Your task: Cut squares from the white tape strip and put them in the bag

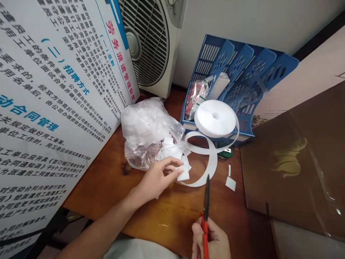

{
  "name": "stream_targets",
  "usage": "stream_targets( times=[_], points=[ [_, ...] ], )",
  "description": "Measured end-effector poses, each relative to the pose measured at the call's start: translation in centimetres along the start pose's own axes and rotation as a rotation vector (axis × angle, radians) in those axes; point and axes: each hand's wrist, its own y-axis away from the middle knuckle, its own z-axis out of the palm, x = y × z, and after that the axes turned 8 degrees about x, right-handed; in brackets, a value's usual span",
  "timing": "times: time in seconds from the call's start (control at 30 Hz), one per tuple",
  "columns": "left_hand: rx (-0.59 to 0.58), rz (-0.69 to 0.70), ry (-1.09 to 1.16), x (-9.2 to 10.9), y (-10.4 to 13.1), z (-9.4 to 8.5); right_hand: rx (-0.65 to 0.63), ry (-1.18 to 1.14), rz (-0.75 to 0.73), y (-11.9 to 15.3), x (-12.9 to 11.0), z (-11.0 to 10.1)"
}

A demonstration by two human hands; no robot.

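My left hand [159, 178] pinches a small white square piece [184, 175] between thumb and fingers, in front of a loose pile of similar white pieces [169, 146]. Red-handled scissors [206, 201] are gripped in my right hand [212, 239], their dark blades pointing away from me and looking closed. Behind both hands a roll of white tape [215, 117] leans against a blue file rack, and its unwound strip [211, 169] curls down onto the wooden table. Whether the strip's end touches the held piece is hidden by my left fingers.
A clear plastic bag [147, 126] of white pieces lies beside the pile. The blue file rack [242, 72] holds a packet [198, 95]. One piece and a scrap [230, 183] lie right on the table [161, 219]. A fan [148, 39], printed board [61, 90] and cardboard box [285, 158] stand around.
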Motion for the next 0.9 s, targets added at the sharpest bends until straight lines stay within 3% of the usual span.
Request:
stream_targets(
  times=[0.17,0.33,0.47,0.6,0.73,0.9],
  points=[
    [0.148,0.232,-0.463,1.3,-1.6,-2.1,0.204,-0.119,-0.264,-2.2,0.4,-1.4],
    [0.248,0.51,-0.705,1.5,-3.8,-2.9,0.27,-0.327,-0.287,-3.6,0.8,-1.2],
    [0.37,0.604,-0.749,1.0,-4.6,-2.9,0.276,-0.348,-0.273,-3.6,0.6,-1.0],
    [0.317,0.57,-0.74,1.0,-4.2,-2.7,0.264,-0.393,-0.254,-3.5,0.1,-1.2],
    [0.237,0.525,-0.699,2.5,-2.2,-2.7,0.242,-0.395,-0.234,-3.5,-0.2,-1.4],
    [-0.188,0.321,-0.562,3.9,0.1,-2.2,0.265,-0.413,-0.242,-3.5,0.0,-1.1]
  ],
)
